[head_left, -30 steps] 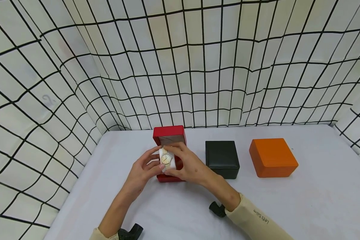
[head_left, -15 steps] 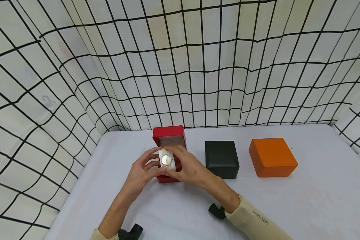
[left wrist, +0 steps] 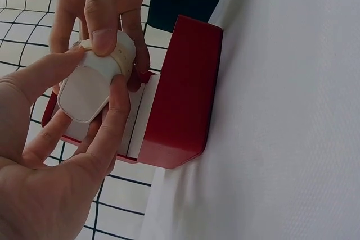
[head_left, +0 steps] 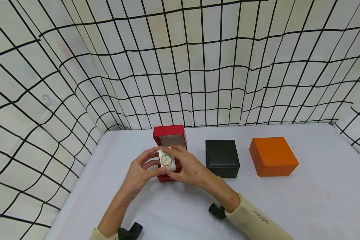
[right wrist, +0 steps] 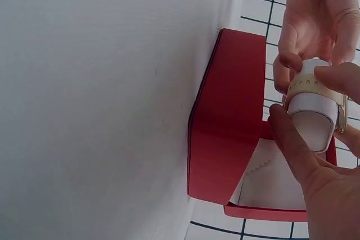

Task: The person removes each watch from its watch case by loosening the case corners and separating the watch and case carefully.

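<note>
A wristwatch (head_left: 166, 160) with a cream strap and pale round dial is wrapped round a white cushion (left wrist: 83, 95). Both hands grip the cushion above the open red box (head_left: 169, 130). My left hand (head_left: 140, 170) pinches its left side between thumb and fingers. From the right, my right hand (head_left: 189, 166) holds it, with the thumb (left wrist: 103, 40) on the strap in the left wrist view. Small holes show along the strap (right wrist: 308, 84) in the right wrist view. The dial faces up toward the head camera. The hands hide much of the box's inside.
To the right of the red box stand a closed dark green box (head_left: 222, 156) and a closed orange box (head_left: 273, 156). All three rest on a white-covered table (head_left: 318, 186). Behind and to the left rises a white wall with black netting (head_left: 192, 70).
The watch and cushion have tilted slightly; a bright glare on the dial half a second ago is gone and its markings show again. Both hands keep their hold in nearly the same place.
</note>
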A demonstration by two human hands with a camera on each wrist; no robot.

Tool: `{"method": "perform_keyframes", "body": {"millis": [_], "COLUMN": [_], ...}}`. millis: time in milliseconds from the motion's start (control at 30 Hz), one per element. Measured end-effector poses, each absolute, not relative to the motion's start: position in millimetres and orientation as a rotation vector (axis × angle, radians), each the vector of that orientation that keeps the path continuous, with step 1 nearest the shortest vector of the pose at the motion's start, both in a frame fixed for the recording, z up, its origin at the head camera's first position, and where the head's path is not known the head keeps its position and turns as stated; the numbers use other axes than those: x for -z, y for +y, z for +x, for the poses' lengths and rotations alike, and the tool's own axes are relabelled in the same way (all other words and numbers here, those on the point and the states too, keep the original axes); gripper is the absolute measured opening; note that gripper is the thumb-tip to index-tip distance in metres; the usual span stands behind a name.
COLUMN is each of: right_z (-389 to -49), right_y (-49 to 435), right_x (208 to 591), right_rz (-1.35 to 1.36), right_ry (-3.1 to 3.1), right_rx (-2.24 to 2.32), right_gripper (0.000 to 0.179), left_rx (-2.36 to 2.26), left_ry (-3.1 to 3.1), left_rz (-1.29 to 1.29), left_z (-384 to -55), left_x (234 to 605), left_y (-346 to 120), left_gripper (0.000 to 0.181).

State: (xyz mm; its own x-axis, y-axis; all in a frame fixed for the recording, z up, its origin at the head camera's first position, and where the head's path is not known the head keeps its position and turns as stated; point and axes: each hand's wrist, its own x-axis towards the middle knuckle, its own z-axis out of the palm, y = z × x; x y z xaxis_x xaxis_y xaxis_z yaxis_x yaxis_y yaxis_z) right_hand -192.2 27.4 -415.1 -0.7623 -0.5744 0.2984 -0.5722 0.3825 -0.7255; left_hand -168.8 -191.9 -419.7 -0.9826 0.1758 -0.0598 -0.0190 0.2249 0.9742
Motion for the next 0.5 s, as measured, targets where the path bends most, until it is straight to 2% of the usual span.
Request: {"method": "perform_keyframes", "body": {"millis": [500], "right_z": [-191.2], "right_y": [26.8], "right_x": [417.7], "right_rz": [-1.154], "right_ry": [2.62], "right_rx": [1.349], "right_gripper": [0.075], "left_rx": [-1.835], "left_ry": [2.323], "left_rz": [0.139], "left_z": [-168.8], "left_x": [419.7], "left_y": [-194.5], "left_gripper": [0.069]}}
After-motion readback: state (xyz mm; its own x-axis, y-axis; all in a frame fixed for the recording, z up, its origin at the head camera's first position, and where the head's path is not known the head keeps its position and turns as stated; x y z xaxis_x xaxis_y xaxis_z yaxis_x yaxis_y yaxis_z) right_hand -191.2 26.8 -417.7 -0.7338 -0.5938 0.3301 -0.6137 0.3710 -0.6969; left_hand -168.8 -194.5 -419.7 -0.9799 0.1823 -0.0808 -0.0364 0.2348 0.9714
